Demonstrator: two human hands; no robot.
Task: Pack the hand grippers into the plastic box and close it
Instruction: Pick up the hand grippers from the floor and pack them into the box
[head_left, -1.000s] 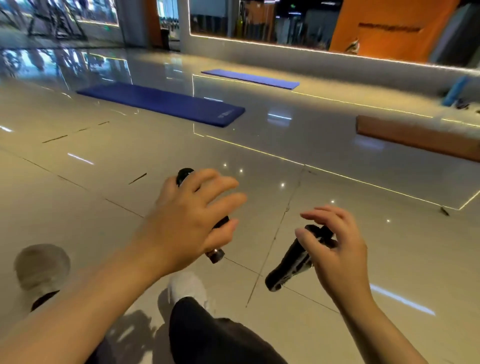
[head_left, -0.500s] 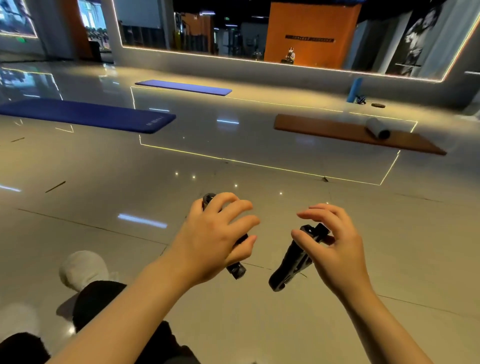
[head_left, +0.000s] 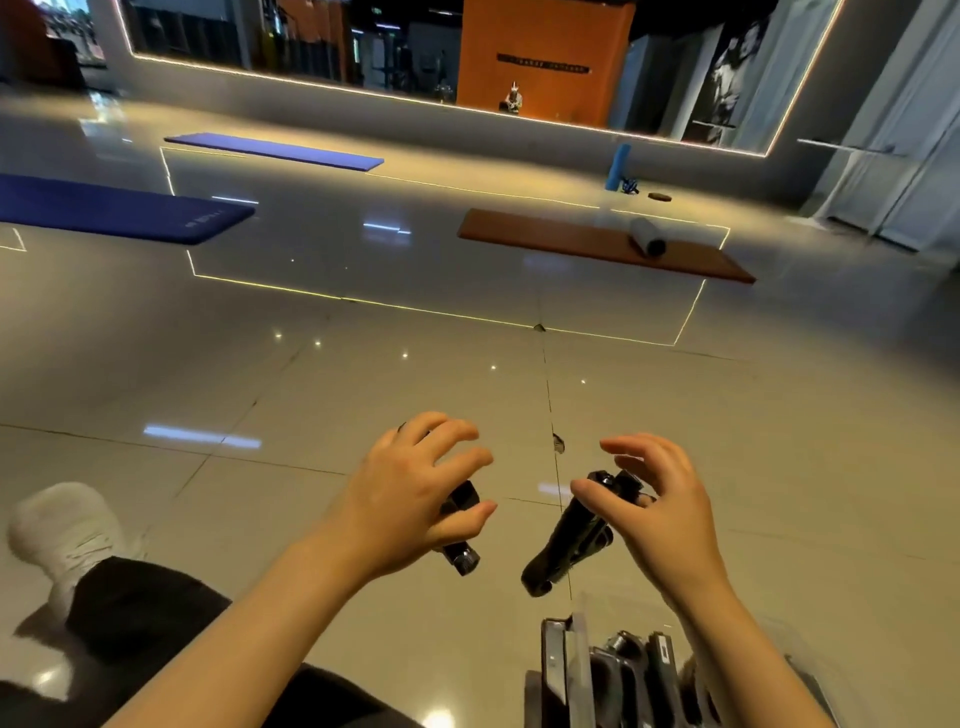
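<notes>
My left hand (head_left: 410, 499) holds a black hand gripper (head_left: 461, 556) in its palm, fingers curled and spread over it, and one handle end sticks out below. To its right, my right hand (head_left: 660, 514) pinches the top of a second black hand gripper (head_left: 563, 551), which hangs down to the left. Both are held above the floor. Beneath my right forearm, at the bottom edge, stands the clear plastic box (head_left: 577, 631), open, with several dark hand grippers (head_left: 628, 670) upright inside.
I sit on a glossy tiled floor. My leg in black trousers (head_left: 140, 608) and a white shoe (head_left: 67, 535) lie at the left. Farther off are blue mats (head_left: 119, 208), a brown mat (head_left: 597, 241) with a grey roller (head_left: 648, 236), and a mirror wall.
The view has swung right and down, bringing the plastic box into sight at the bottom. Both hands keep hold of their grippers and stay close together.
</notes>
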